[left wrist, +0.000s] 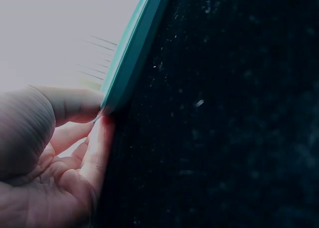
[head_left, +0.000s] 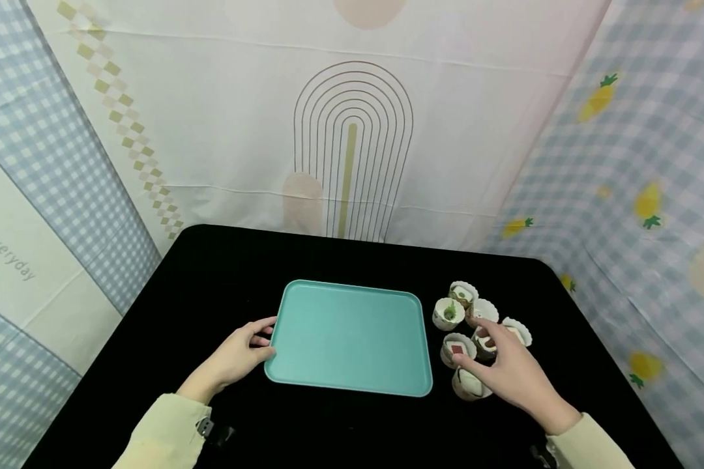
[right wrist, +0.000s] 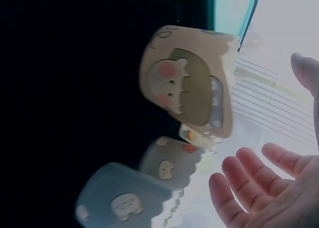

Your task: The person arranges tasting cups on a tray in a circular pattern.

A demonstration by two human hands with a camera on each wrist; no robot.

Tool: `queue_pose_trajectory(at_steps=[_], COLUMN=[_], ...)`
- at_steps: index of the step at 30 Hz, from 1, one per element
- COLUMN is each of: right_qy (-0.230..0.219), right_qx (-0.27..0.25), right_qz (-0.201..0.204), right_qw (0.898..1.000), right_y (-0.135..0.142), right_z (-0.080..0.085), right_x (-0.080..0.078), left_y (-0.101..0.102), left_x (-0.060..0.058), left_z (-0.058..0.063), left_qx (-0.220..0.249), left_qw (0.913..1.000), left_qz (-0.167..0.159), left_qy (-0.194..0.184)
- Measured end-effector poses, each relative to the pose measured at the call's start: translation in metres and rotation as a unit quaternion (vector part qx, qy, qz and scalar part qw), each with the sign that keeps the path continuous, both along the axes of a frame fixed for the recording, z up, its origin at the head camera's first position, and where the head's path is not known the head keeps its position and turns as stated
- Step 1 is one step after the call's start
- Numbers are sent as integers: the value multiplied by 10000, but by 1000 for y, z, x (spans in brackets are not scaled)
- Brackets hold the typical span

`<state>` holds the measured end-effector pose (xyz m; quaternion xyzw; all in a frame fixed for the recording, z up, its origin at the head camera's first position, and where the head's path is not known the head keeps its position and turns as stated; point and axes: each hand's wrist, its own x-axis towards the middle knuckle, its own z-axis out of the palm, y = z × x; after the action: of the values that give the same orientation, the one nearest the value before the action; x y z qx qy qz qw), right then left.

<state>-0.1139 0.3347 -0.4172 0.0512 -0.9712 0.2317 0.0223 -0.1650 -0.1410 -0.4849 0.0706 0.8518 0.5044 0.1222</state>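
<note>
A flat turquoise tray (head_left: 352, 339) lies on the black table. At its left side my left hand (head_left: 237, 355) holds the rim, thumb and fingertips against it; in the left wrist view the thumb and a finger meet at the tray edge (left wrist: 130, 51). Over the cluster of small scalloped cups on the right, my right hand (head_left: 513, 371) hovers with thumb and fingers spread, holding nothing. One cup (head_left: 448, 314) has something green inside, another (head_left: 450, 357) a dark red patch. The right wrist view shows a cup (right wrist: 192, 83) with a cartoon face, apart from the fingers.
The black table (head_left: 229, 260) has rounded far corners. Behind it hangs a pale cloth (head_left: 234, 117) with an arch pattern. Checked cloths with pineapples (head_left: 598, 101) close off the right side, and a blue-checked cloth (head_left: 94, 228) the left.
</note>
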Motion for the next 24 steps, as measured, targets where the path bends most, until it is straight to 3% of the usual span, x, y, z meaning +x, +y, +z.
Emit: queue_pose_trajectory(at_steps=[13,24], right_qy=[-374,586], right_qx=[67,737], right_qz=[-89,398], right_qw=[9992,9948], right_y=[17,16], right_z=[-20,-38], right_x=[25,18], left_y=[4,-1], left_x=[-4,-2], left_z=[-1,-1], left_qx=[222,282], left_qw=[9994,9994], left_qz=[-40,38], left_qy=[-246,-208])
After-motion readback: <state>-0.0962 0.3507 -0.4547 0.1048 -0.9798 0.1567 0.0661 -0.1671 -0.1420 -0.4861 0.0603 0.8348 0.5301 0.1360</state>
